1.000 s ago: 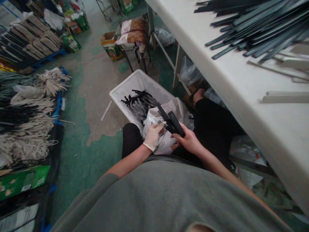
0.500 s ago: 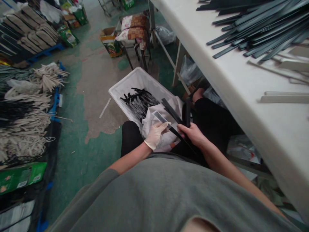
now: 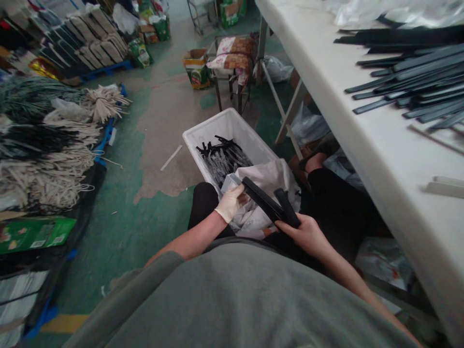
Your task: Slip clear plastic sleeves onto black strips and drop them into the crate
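Observation:
My left hand, in a pale glove, is closed on a clear plastic sleeve beside the end of a black strip. My bare right hand grips several black strips, which fan out in two directions above my lap. Below them a whitish cloth lies over my lap and the near end of a white bin. Inside the bin are many dark strips, some of them in clear wrapping.
To the right stands a white table bearing dark strips and pale ones. Bundled cords lie at the left. A stool with a patterned cushion and a carton are beyond the bin.
The view has shifted, so the surroundings sit further right. The black strips in my right hand have tilted left and closer together, and the long strip by my left hand no longer crosses below it.

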{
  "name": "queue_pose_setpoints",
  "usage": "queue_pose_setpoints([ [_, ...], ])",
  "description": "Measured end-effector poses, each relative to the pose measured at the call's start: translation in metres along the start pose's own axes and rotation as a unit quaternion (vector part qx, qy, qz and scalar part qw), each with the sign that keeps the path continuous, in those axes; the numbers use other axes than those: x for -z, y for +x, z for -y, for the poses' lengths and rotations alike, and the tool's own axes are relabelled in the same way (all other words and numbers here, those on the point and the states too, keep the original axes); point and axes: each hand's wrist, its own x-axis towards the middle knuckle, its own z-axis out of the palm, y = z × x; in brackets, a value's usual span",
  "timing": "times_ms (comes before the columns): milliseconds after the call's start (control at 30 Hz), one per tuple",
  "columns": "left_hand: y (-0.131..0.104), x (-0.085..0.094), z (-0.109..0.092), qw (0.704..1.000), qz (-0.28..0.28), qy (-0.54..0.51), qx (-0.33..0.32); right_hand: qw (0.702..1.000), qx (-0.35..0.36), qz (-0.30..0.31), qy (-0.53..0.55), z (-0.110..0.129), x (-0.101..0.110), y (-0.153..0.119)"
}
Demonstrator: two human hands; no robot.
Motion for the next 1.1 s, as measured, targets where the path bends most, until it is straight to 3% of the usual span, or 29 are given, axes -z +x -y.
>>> queue_pose_setpoints([
  [100,-0.001,0.0,0.014,0.999,0.005,-0.004,0.039,0.999,0.026,-0.015,-0.025,0.011,-0.005,0.013],
  [200,-0.006,-0.003,0.023,0.999,0.04,0.005,0.032,0.999,0.026,-0.014,-0.036,0.022,-0.01,0.03],
  [367,-0.013,-0.005,0.016,0.995,0.088,0.039,-0.002,0.999,0.011,0.03,0.022,0.028,-0.014,0.042],
  [533,-0.012,0.0,0.001,0.998,0.052,0.014,-0.015,0.998,-0.007,0.062,-0.002,0.027,-0.005,0.027],
  [767,-0.013,-0.005,0.016,0.997,0.078,0.006,0.01,0.998,0.032,-0.01,-0.049,0.049,-0.012,0.05],
  [933,-0.009,0.004,0.002,0.998,0.046,-0.007,-0.049,0.996,0.02,0.064,-0.066,0.045,-0.004,0.043],
  [1000,-0.007,0.009,0.003,0.999,0.031,-0.007,-0.035,0.995,0.015,0.075,-0.068,0.042,-0.001,0.037],
  [1100,-0.007,0.009,0.018,0.998,0.061,0.009,0.014,0.997,0.015,0.046,-0.055,0.042,-0.006,0.041],
])
